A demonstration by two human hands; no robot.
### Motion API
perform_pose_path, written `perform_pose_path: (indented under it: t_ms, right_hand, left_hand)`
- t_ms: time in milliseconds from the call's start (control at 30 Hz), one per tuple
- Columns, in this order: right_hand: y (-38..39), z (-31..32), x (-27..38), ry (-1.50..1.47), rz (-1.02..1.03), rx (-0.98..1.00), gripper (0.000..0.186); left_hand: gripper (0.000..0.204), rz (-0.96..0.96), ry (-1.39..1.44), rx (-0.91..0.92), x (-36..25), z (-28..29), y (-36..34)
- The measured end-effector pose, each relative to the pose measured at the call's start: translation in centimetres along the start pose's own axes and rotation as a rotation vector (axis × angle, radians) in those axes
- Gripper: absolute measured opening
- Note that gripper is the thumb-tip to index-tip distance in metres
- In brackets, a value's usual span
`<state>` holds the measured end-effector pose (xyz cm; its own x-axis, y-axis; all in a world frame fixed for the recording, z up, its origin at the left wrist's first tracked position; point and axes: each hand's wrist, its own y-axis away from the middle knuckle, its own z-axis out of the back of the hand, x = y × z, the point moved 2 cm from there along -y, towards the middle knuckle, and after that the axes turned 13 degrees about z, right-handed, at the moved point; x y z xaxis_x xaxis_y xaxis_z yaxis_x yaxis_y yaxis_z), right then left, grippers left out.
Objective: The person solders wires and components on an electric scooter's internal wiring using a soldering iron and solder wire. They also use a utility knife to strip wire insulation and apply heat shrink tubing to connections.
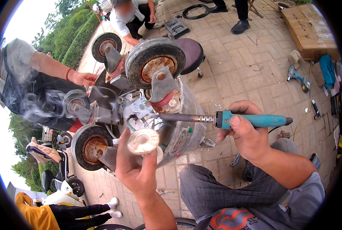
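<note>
My right hand is closed around the teal handle of a soldering iron, whose long dark tip points left. Between thumb and fingers of my left hand is a small round cream-white spool, held just below the iron's tip. Both are over the opening of an upturned metal drum-shaped machine. Thin wires and a metal bracket show inside it. Rusty caster wheels stick up around the rim. Pale smoke drifts left from near the tip. What the tip touches is hard to make out.
On the left, a co-worker's hand reaches to the machine's rim. Another person crouches behind, near a round stool and a grey tool case. To the right are a cordless drill and a cardboard box on the brick paving.
</note>
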<state>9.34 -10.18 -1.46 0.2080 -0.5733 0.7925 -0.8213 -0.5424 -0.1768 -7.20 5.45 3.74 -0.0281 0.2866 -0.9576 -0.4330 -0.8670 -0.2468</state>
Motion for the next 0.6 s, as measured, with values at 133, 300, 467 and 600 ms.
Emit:
perform_pose_path:
  t_ms: [133, 300, 467, 600]
  right_hand:
    - [0.0, 0.8, 0.6, -0.130, 0.022, -0.046, 0.037]
    - [-0.6, 2.6, 2.4, -0.250, 0.156, -0.055, 0.034]
    - [-0.8, 2.9, 2.7, -0.314, 0.133, -0.016, 0.030]
    - [-0.2, 2.5, 2.3, -0.267, 0.087, -0.005, 0.029]
  left_hand:
    - [0.060, -0.173, -0.034, -0.108, 0.3, 1.1, 1.6]
    - [0.056, -0.037, -0.023, 0.279, 4.4, -0.6, 9.2]
    - [0.041, 0.380, -0.466, 0.649, 22.8, -10.1, 15.1]
    - [0.037, 0.356, -0.884, 0.908, 30.1, -16.0, 17.4]
